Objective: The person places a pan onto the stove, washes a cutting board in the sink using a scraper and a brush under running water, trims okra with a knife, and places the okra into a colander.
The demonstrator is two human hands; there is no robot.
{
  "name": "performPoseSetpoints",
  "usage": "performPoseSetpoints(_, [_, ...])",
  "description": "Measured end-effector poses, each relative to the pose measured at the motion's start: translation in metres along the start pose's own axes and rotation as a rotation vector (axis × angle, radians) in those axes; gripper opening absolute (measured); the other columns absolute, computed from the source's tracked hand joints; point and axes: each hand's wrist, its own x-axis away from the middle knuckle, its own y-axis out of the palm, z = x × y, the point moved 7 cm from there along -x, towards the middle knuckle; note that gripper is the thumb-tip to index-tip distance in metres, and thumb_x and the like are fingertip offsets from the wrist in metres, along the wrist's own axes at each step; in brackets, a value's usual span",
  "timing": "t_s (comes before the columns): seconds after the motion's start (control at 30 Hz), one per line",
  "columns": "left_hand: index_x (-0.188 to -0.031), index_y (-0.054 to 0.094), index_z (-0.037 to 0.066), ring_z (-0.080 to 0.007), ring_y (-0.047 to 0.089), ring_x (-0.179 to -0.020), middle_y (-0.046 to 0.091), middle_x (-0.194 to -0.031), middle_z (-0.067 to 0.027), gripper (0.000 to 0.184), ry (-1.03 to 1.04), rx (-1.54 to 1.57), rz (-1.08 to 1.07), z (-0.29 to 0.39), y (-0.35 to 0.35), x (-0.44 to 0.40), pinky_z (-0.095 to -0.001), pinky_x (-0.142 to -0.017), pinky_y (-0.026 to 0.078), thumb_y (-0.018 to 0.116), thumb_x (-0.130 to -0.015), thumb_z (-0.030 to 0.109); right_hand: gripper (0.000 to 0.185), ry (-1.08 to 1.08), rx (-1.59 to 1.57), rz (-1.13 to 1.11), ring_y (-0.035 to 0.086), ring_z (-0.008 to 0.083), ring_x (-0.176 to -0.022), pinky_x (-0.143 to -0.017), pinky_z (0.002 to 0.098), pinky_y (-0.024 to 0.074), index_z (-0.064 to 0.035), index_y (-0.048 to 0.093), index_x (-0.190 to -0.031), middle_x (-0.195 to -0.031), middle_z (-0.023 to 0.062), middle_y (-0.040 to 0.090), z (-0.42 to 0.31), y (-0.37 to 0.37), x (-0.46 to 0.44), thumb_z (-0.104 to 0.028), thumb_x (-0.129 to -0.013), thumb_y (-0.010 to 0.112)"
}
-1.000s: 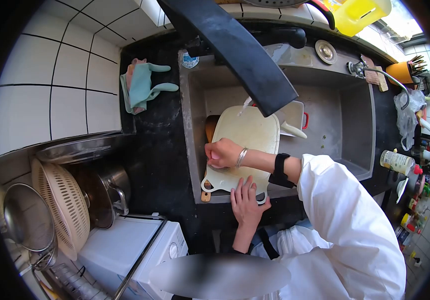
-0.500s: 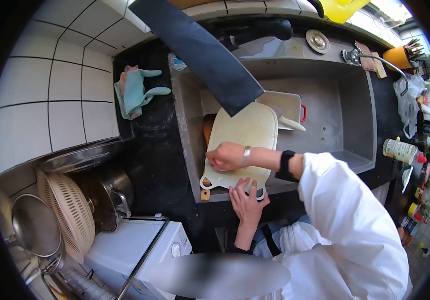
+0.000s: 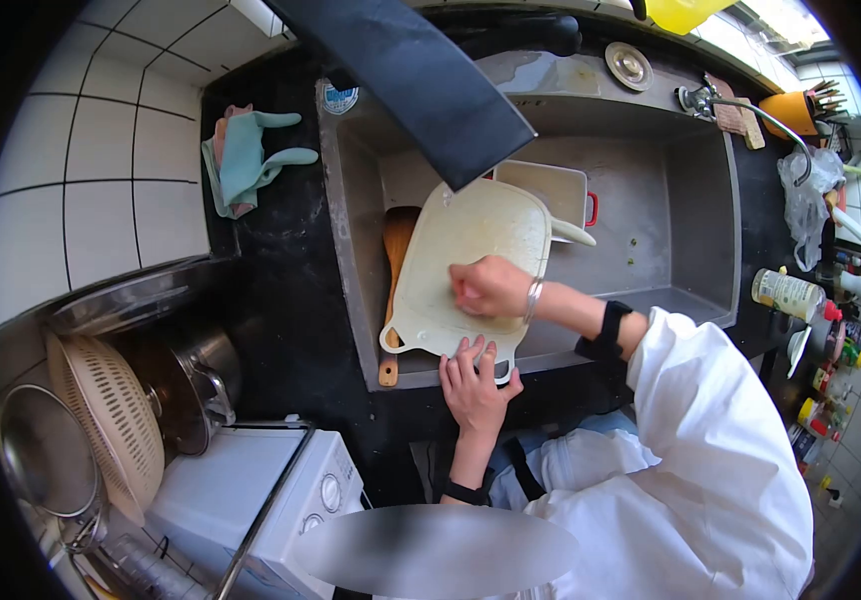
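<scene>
In the sink (image 3: 641, 190), your cream cutting board (image 3: 476, 230) lies toward eight o'clock. Your right hand (image 3: 492, 287), a fist whose contents can't be told, has shifted from the board's eight-o'clock edge to mid-board, suggesting rubbing there; your left hand (image 3: 476, 390) rests, fingers spread, at six.

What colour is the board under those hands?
The board is cream, best seen in the head view.

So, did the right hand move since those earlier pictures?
Yes. The right hand has moved rightward, away from the left wall of the sink, toward the middle of the cutting board.
</scene>
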Motion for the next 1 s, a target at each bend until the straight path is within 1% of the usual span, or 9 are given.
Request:
performPoseSetpoints(0.17, [-0.105,0.059,0.007,-0.0313,0.050,-0.111,0.055,-0.111,-0.0104,0.046,-0.005,-0.030,0.007,-0.002,0.003,0.002,-0.0514,-0.099,0.035,0.070,-0.066,0.029,0.016,-0.114,0.037,-0.044,0.061,0.0350,-0.067,-0.061,0.0445,0.0470,-0.0073,0.054,-0.079,-0.065,0.0145,0.060,-0.005,0.023,-0.057,-0.019,-0.073,0.063])
performPoseSetpoints(0.33, [-0.105,0.059,0.007,-0.0298,0.049,-0.113,0.055,-0.112,-0.0091,0.044,-0.023,-0.022,0.016,-0.003,0.000,-0.002,-0.0498,-0.099,0.035,0.067,-0.069,0.032,0.019,0.284,0.268,0.194,0.061,0.0396,-0.071,-0.065,0.0500,0.0470,-0.0024,0.051,-0.091,-0.075,0.0206,0.062,0.084,-0.033,-0.053,-0.018,-0.080,0.054])
performPoseSetpoints(0.4, [-0.105,0.059,0.007,-0.0292,0.050,-0.113,0.055,-0.113,-0.0085,0.044,-0.015,-0.019,0.005,-0.004,0.003,-0.001,-0.0492,-0.099,0.036,0.066,-0.069,0.033,0.019,0.265,0.357,0.226,0.060,0.0403,-0.069,-0.063,0.0491,0.0476,0.0001,0.048,-0.089,-0.072,0.0221,0.061,0.077,-0.050,-0.018,-0.016,-0.081,0.054])
performPoseSetpoints(0.5, [-0.105,0.059,0.008,-0.0285,0.049,-0.113,0.056,-0.113,-0.0085,0.044,-0.021,0.001,0.012,-0.005,0.001,-0.001,-0.0486,-0.098,0.036,0.066,-0.069,0.033,0.015,0.207,0.204,0.063,0.060,0.0387,-0.063,-0.059,0.0466,0.0482,-0.0010,0.048,-0.087,-0.067,0.0197,0.059,0.039,-0.037,0.016,-0.012,-0.080,0.056])
performPoseSetpoints(0.63, [-0.105,0.059,0.008,-0.0287,0.049,-0.113,0.056,-0.112,-0.0089,0.044,-0.033,0.018,-0.003,-0.008,0.002,0.001,-0.0483,-0.098,0.036,0.066,-0.069,0.032,0.015,-0.010,-0.008,-0.143,0.061,0.0383,-0.068,-0.062,0.0455,0.0481,-0.0039,0.049,-0.088,-0.069,0.0183,0.059,-0.032,0.012,-0.005,-0.012,-0.079,0.057])
performPoseSetpoints(0.7, [-0.105,0.059,0.007,-0.0290,0.050,-0.113,0.056,-0.113,-0.0088,0.044,-0.031,0.037,0.000,-0.008,0.000,0.000,-0.0480,-0.098,0.036,0.066,-0.069,0.032,0.014,-0.114,0.040,-0.048,0.060,0.0385,-0.068,-0.062,0.0453,0.0472,-0.0036,0.048,-0.088,-0.071,0.0166,0.059,-0.038,0.023,-0.035,-0.012,-0.079,0.057])
performPoseSetpoints(0.77, [-0.106,0.058,0.007,-0.0291,0.050,-0.113,0.055,-0.113,-0.0085,0.045,-0.030,0.046,0.016,-0.007,-0.001,0.000,-0.0474,-0.099,0.037,0.067,-0.068,0.030,0.014,-0.145,0.127,0.060,0.059,0.0382,-0.068,-0.061,0.0449,0.0468,-0.0035,0.048,-0.087,-0.071,0.0158,0.058,-0.031,0.027,-0.054,-0.011,-0.079,0.057])
performPoseSetpoints(0.87, [-0.105,0.058,0.007,-0.0287,0.049,-0.112,0.055,-0.112,-0.0086,0.045,-0.032,0.048,0.036,-0.007,-0.002,-0.001,-0.0470,-0.099,0.037,0.069,-0.067,0.028,0.014,-0.172,0.073,-0.002,0.060,0.0372,-0.068,-0.061,0.0441,0.0466,-0.0036,0.050,-0.087,-0.070,0.0154,0.059,-0.029,0.014,-0.044,-0.012,-0.078,0.058])
performPoseSetpoints(1.0, [-0.105,0.058,0.007,-0.0286,0.049,-0.112,0.055,-0.111,-0.0087,0.045,-0.048,0.070,0.030,-0.010,-0.002,0.000,-0.0471,-0.099,0.037,0.069,-0.067,0.028,0.014,-0.061,-0.086,-0.354,0.060,0.0370,-0.069,-0.062,0.0440,0.0463,-0.0038,0.051,-0.084,-0.068,0.0163,0.059,-0.038,0.002,0.000,-0.011,-0.075,0.060])
